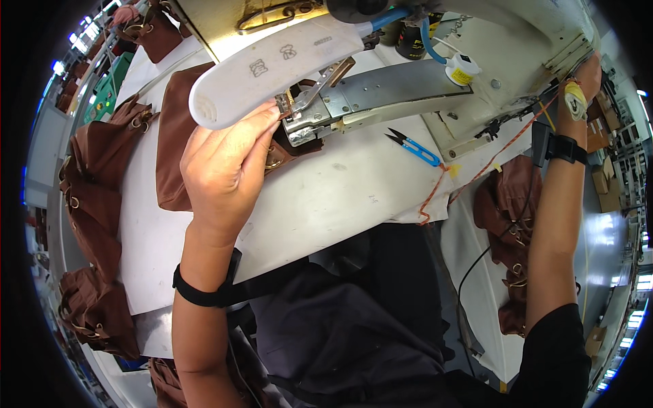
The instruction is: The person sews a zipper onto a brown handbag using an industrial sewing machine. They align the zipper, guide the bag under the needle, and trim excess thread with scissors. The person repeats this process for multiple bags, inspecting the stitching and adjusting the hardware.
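Observation:
My left hand [228, 166] is raised to the needle area of a sewing machine [388, 92], its thumb and fingers pinched together beside the metal presser foot [299, 112]. What lies between the fingertips is too small to make out. Behind that hand a brown bag [178, 146] lies on the white table, part of it passing beneath the machine's narrow arm. My right hand [588, 78] reaches to the machine's far right end; its fingers are hidden there. A small yellowish-white roll [575, 102] with orange cord shows against the wrist.
Blue-handled thread snips [418, 148] lie on the white table [326, 197], with an orange cord [476, 170] trailing nearby. A small white bottle [462, 70] stands on the machine. Brown bags [95, 183] line the left side, and more brown bags [507, 211] hang at right.

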A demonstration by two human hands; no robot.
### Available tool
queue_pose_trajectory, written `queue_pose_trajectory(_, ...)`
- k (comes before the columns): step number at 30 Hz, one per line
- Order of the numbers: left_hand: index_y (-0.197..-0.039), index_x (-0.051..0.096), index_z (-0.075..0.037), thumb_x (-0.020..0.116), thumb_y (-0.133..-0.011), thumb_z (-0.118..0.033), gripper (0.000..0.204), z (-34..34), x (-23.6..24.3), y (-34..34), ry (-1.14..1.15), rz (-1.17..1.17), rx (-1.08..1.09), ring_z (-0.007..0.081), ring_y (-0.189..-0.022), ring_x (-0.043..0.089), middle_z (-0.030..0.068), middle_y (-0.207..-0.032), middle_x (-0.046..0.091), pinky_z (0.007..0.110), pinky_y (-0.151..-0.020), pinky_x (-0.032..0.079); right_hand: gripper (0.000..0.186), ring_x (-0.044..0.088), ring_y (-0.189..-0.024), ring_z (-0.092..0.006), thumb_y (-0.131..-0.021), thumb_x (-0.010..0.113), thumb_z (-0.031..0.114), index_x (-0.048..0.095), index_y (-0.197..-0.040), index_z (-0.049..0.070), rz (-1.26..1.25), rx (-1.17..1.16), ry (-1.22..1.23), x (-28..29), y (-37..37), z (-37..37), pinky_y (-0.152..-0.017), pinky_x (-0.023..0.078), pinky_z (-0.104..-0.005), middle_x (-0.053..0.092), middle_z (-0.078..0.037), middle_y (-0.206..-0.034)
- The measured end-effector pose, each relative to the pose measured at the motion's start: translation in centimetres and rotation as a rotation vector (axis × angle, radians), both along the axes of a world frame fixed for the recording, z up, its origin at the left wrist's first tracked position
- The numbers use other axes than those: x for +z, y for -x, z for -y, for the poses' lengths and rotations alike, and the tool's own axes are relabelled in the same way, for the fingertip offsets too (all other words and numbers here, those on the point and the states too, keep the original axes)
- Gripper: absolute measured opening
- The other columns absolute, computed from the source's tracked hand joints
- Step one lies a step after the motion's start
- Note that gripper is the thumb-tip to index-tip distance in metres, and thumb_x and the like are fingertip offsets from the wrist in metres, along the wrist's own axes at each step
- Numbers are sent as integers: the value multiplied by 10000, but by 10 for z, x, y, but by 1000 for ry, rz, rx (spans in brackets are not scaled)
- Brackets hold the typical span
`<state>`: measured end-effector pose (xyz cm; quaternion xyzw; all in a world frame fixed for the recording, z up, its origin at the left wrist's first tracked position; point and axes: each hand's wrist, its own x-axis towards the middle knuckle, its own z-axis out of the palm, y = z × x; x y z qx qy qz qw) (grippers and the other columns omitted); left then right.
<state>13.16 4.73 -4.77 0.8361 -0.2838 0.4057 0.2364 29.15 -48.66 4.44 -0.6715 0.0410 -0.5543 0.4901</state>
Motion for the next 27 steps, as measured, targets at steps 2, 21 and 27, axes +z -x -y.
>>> queue_pose_trajectory(2,-1019,749,20,758,-826,79,202,-1,0,0,-3,8,-5,222,-821,673,146,-1058,772,308,-760,546,529,658,-830,-233,-1032,501,447,671,-1091,-50,91,61,-83,0,-9,4,-790,514,-369,704,-139,-957)
queue_pose_trajectory(21,-898,707,8,778,-620,83,296,-12,-14,-7,-41,84,-2,291,-772,632,137,-954,717,375,-617,470,544,678,-961,-285,-1038,482,458,683,-1207,-19,33,-233,197,-8,-8,16,-889,499,-372,724,-169,-1101)
queue_pose_trajectory(27,-910,705,15,753,-622,98,303,-17,-16,-2,-39,52,9,314,-798,656,166,-1006,719,391,-648,499,547,683,-945,-243,-1034,512,458,672,-1211,-34,-17,-179,85,-9,-9,-1,-877,509,-352,725,-160,-1062)
